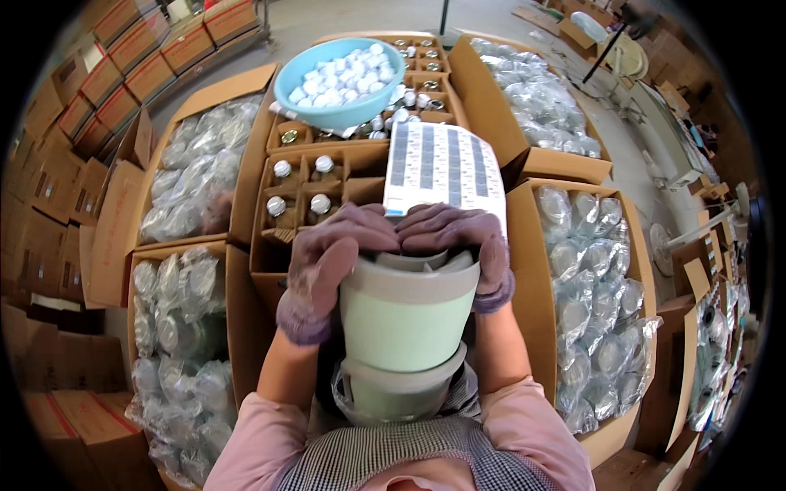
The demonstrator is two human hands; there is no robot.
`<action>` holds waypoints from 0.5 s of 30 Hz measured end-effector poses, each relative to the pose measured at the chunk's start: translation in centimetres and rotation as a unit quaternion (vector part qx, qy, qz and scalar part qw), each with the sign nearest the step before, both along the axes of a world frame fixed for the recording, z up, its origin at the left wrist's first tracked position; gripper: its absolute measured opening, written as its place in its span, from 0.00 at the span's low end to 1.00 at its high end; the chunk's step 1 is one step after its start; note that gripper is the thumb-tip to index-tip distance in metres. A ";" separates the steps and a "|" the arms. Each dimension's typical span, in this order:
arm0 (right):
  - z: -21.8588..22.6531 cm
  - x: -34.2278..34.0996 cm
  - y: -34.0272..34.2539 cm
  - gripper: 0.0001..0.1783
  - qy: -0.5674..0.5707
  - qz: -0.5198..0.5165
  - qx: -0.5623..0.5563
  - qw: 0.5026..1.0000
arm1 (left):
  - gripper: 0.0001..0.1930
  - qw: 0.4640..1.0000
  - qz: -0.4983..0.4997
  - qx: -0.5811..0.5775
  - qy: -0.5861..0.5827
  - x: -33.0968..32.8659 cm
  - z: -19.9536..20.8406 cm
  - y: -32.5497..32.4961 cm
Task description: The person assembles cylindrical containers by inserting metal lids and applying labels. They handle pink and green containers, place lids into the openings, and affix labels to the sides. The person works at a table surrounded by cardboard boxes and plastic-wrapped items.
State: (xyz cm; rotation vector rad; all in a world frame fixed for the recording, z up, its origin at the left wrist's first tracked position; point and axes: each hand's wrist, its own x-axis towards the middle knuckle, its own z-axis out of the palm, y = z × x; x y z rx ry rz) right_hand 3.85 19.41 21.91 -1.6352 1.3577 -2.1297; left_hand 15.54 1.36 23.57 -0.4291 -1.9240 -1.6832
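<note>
A pale green bucket (407, 327) with a grey rim stands upright in front of me. My left hand (340, 245), in a brownish-mauve glove, grips its rim on the left with the fingers bent over the top. My right hand (458, 237), gloved alike, holds the rim on the right. Grey curved parts show inside the opening; the rest of the inside is hidden. Below and nearer my body is a second greenish bucket (401, 393) with a grey rim. Just beyond my fingers lies a printed sheet (446, 168) on a divided carton (368, 153) holding several white-capped bottles (324, 168).
A light blue basin (340, 116) full of white caps (344, 75) rests on the cartons behind. Open cartons of plastic-wrapped glassware (192, 176) flank me on the left, with more wrapped glassware (589, 303) on the right. Stacked closed boxes (135, 45) stand far left.
</note>
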 end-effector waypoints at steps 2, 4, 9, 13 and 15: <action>-3.4 -1.2 -0.3 0.41 -0.063 0.043 -0.069 0.995 | 0.29 0.999 0.000 0.017 -0.029 1.0 1.0 0.4; -4.9 -2.1 0.3 0.43 -0.082 0.084 -0.093 0.989 | 0.29 0.999 0.011 -0.023 -0.024 1.1 2.0 1.5; -1.8 0.1 0.6 0.41 -0.130 0.082 -0.038 0.987 | 0.37 0.998 0.057 0.004 -0.030 1.7 1.8 2.5; 2.3 3.4 0.8 0.19 -0.067 -0.053 0.151 0.985 | 0.36 0.977 -0.043 0.161 0.134 -1.3 -3.8 0.1; 3.4 3.9 1.6 0.13 0.018 -0.106 0.199 0.974 | 0.37 0.968 -0.079 0.161 0.174 -2.5 -3.8 0.3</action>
